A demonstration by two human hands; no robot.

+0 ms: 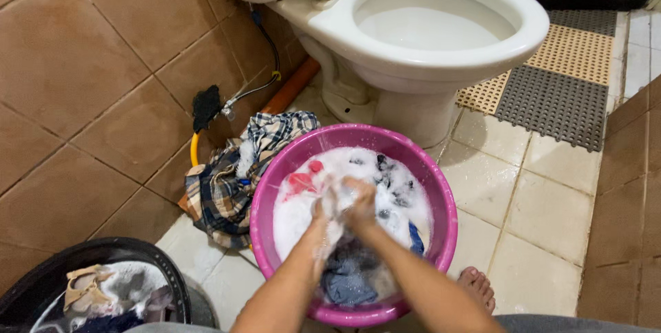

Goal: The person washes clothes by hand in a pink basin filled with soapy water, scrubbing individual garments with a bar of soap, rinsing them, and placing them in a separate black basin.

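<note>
A pink round basin (268,188) stands on the tiled floor, full of white suds and soaked clothes. Red cloth (301,181) shows at its left, dark pieces (389,174) at the right, and blue cloth (348,278) near the front. My left hand (323,210) and my right hand (359,203) meet over the middle of the basin, both foamy and closed on a sudsy piece of cloth pressed between them. What that cloth looks like is hidden by foam.
A checked shirt (227,181) lies heaped against the basin's left side. A black tub (48,278) with wet clothes sits at the bottom left. A white toilet (413,37) stands behind, a hose (234,99) on the brown tiled wall, perforated mats (551,99) to the right, my bare foot (476,286) beside the basin.
</note>
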